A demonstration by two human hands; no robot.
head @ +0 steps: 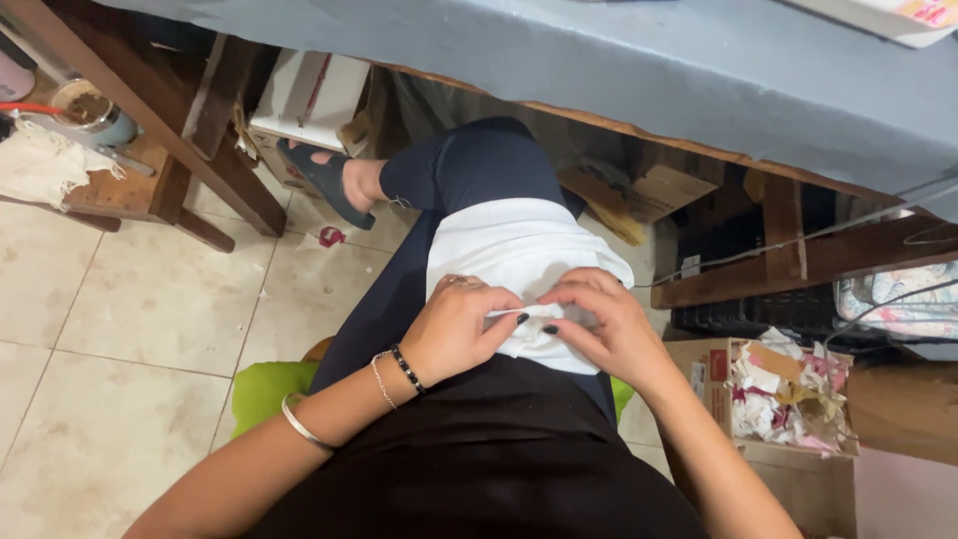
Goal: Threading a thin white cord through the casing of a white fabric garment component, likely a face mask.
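Both hands curl in and meet on the lap: the left hand (pixel 457 324) and right hand (pixel 599 321) pinch the white cloth (pixel 514 250), which runs toward 12 o'clock.

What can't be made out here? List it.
Head view only:
- Fingertips of the left hand and right hand: curled into the white cloth, so what they pinch is hidden.
- The cloth's near edge: covered by both hands.
- Table top: cut off by the upper frame edge.
- Scraps in the box: too small and jumbled to tell apart.
- Sandalled foot: partly behind the table leg.
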